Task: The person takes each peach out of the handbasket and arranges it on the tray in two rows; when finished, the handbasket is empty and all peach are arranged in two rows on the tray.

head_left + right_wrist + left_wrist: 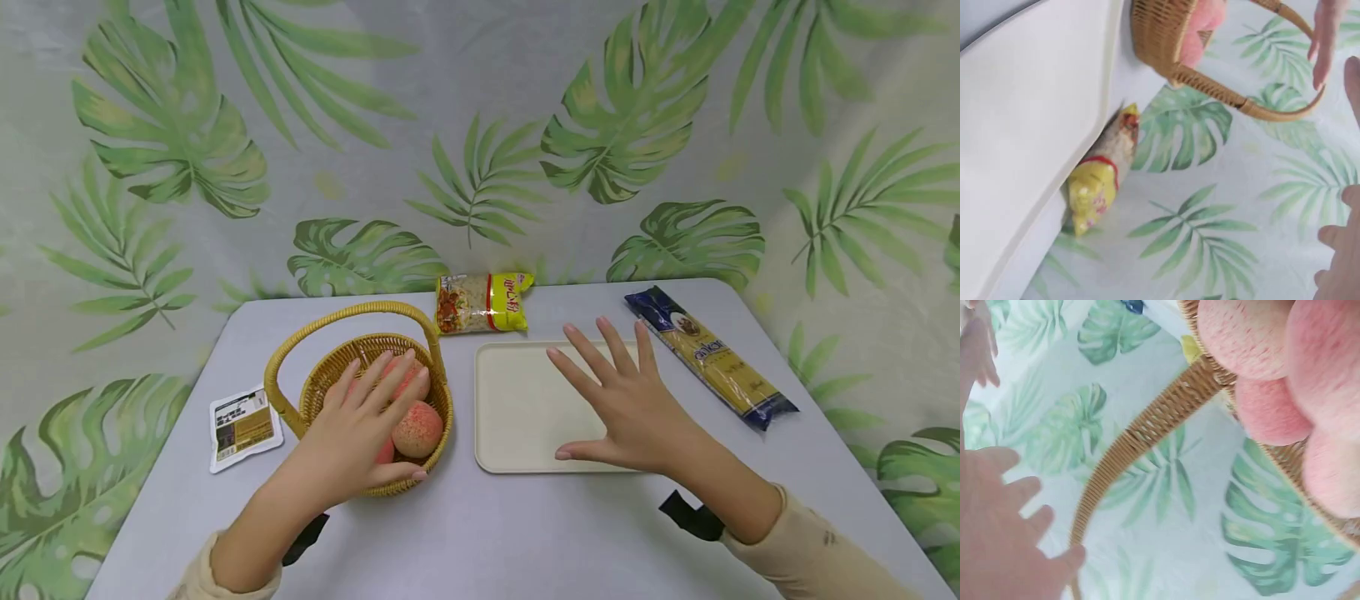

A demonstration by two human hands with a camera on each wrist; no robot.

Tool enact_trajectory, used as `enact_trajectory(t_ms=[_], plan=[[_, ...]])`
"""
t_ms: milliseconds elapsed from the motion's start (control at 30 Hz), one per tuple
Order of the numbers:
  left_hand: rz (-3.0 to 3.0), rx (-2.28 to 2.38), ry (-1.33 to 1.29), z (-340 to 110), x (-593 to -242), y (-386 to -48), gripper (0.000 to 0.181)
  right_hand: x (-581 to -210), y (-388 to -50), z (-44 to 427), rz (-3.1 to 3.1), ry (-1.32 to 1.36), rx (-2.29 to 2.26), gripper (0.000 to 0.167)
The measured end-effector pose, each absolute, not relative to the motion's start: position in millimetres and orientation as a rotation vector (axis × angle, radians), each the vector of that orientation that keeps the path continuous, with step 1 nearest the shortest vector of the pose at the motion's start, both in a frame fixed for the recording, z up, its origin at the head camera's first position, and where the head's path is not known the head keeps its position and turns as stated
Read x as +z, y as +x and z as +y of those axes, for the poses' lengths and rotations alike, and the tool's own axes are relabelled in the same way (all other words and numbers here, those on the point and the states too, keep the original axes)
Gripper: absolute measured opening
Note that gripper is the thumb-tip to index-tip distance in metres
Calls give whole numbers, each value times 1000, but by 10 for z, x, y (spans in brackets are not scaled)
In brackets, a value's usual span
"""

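Head view: wicker basket stands upright on the left part of the white surface. Its mouth is roundish and shows no clear long axis; the handle gives the direction, arching slantwise from the near-left rim to the far-right rim. Peaches lie inside, pressed together; four show from the left wrist.

Both hands bare. Left hand above the basket, fingers fanned and pointing away from the person, gripping nothing; whether it touches a peach I cannot tell. Right hand likewise spread and holding nothing, over the right part of a cream tray. Tray looks longer left to right, though the hand covers part of its right side; corners rounded, rim low.

Edges and room: a narrow strip of surface separates basket from tray; a wider stretch runs along the near side of both. Noodle bag lies crosswise near the far edge, behind the gap. Pasta packet lies right of the tray, long axis slanting from far left to near right. Flat sachet left of the basket, near the left edge.

Writing: "ankar" legible on the packet; red characters on the bag's yellow end, unclear; sachet print too small.

Leaf-print cloth behind.
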State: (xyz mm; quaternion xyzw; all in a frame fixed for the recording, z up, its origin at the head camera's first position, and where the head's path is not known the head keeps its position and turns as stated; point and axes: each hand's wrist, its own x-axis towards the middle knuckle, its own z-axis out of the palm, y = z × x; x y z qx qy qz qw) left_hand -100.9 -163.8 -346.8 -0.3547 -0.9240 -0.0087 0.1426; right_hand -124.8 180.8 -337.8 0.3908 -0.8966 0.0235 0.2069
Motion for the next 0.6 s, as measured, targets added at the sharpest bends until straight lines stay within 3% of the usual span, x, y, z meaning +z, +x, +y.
enact_trajectory(t_ms=[333, 600], plan=[[-2482, -399, -892, -1875, -3831, -839, 94, -3579, -1358, 1291, -2356, 1315, 562, 98], [-2500, -592, -580, -1947, -4134, -700, 104, -3904, -1439, 858, -2336, 1420, 890, 99]])
